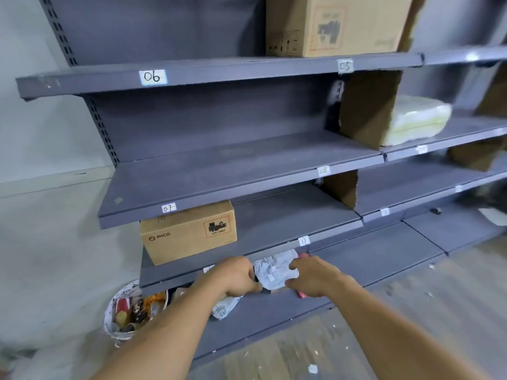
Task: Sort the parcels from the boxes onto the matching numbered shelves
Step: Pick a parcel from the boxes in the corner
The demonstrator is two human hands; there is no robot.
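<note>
Now the left hand (238, 275) and right hand (312, 275) pinch the crumpled white plastic parcel (275, 270) by its two ends, long axis running side to side between them, just below the grey metal shelf's front lip (274, 242) (paper label 17 (303, 240) sits right above). The brown PICO cardboard box (189, 234) stands well to the left, so the lift onto the shelf looks unobstructed.

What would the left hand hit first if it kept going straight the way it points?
The left hand pinches the white parcel, which the right hand also holds. Pushed on, parcel and knuckles would probably meet the front edge of the shelf labelled 17; depth is unclear.
</note>
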